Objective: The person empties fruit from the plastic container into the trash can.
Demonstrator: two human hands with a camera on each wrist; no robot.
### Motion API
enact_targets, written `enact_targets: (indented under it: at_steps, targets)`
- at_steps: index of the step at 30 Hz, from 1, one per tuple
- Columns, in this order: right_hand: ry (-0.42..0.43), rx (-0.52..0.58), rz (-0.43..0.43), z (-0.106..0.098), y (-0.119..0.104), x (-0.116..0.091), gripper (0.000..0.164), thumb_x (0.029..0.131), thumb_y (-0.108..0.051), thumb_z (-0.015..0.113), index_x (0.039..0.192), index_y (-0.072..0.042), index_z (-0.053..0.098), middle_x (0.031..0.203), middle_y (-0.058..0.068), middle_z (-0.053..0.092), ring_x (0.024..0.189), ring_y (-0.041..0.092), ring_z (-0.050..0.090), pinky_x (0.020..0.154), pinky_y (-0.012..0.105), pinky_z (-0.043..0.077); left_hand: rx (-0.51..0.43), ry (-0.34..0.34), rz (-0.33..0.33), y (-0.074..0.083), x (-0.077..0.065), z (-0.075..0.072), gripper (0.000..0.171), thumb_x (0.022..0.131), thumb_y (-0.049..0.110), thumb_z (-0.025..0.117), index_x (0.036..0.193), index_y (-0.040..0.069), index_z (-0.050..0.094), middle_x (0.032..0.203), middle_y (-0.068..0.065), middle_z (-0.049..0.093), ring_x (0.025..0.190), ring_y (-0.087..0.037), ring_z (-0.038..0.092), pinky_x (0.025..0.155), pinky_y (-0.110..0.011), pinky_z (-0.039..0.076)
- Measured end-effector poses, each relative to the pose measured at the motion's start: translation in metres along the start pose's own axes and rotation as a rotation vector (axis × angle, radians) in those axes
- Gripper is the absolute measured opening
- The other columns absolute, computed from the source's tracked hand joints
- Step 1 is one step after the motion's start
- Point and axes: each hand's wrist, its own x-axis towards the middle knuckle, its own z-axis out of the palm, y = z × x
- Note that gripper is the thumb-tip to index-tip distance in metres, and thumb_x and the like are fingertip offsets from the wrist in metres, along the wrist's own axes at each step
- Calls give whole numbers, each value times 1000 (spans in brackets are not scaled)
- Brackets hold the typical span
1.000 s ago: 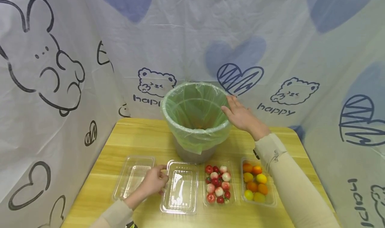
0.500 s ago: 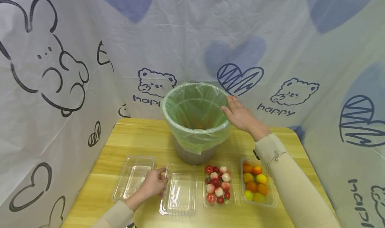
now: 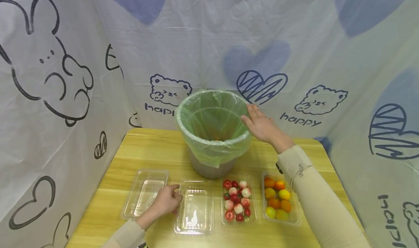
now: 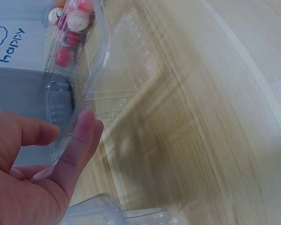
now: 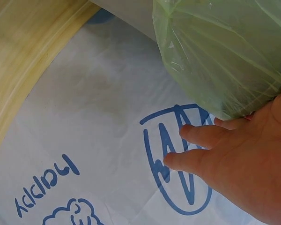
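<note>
My left hand is at the left edge of a clear plastic container; in the left wrist view the hand has the container's rim between thumb and fingers. Nothing lies in that container. A bin lined with a green bag stands at the table's back middle. My right hand rests on its right rim, thumb toward the inside. In the right wrist view, the fingers of this hand stretch out fairly straight beside the green bag.
Left of my hand lies another clear container with nothing in it. One container of small red and whitish fruit and one of orange and yellow fruit lie to the right on the wooden table. Printed cloth hangs around.
The clear container at my left hand has shifted slightly toward me and a little left, and its reflections have changed. My left hand has dropped slightly with it. The right hand stays put.
</note>
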Motion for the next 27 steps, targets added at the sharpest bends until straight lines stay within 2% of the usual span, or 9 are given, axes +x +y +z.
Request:
enact_targets:
  at_steps: [4, 8, 12, 16, 18, 24, 27]
  targets:
    - [4, -1, 0, 0, 0, 0, 75, 113, -53, 17, 169, -8, -4, 177, 16, -9, 164, 42, -1, 127, 79, 0, 46, 26, -2, 1, 0, -2, 55, 97, 0, 63, 143, -24, 44, 75, -16, 71, 52, -29, 69, 44, -26, 57]
    - [1, -6, -1, 1, -1, -1, 78, 112, -57, 15, 169, -8, -5, 177, 17, -10, 164, 42, -2, 127, 79, 0, 146, 77, 32, 3, 1, -6, 47, 96, 2, 66, 135, -21, 55, 85, -16, 75, 50, -20, 63, 43, -26, 55]
    - [4, -3, 0, 1, 0, 0, 78, 112, -56, 16, 169, -8, -5, 177, 17, -10, 164, 42, -2, 127, 78, -1, 255, 125, 121, 7, 5, -11, 34, 94, 2, 69, 124, -14, 67, 84, -14, 75, 57, -12, 60, 45, -20, 51]
    - [5, -2, 3, 2, 0, 1, 75, 113, -52, 17, 169, -8, -5, 177, 17, -10, 164, 42, -1, 127, 78, -1, 276, 139, 204, 11, 10, -12, 26, 94, 1, 69, 117, -9, 73, 83, -9, 76, 66, -11, 66, 51, -18, 53]
    - [4, -6, 2, 2, 1, 1, 75, 113, -52, 17, 169, -8, -5, 177, 17, -10, 164, 42, -1, 127, 78, -1, 219, 107, 207, 15, 12, -11, 25, 95, 1, 68, 117, -9, 72, 81, -11, 75, 64, -15, 68, 51, -18, 54]
    - [6, -4, -1, 1, 0, -1, 75, 113, -53, 17, 169, -7, -4, 177, 17, -9, 164, 42, 0, 127, 78, -1, -75, -26, 130, 28, 17, 3, 24, 100, 3, 62, 115, -14, 70, 74, -22, 72, 51, -18, 68, 47, -26, 61]
    - [12, -2, -1, 1, -1, -1, 75, 113, -51, 18, 169, -7, -3, 177, 17, -9, 164, 43, 1, 127, 78, 0, -147, -47, 120, 36, 20, 13, 22, 99, 3, 63, 112, -13, 71, 72, -18, 71, 52, -15, 66, 48, -25, 59]
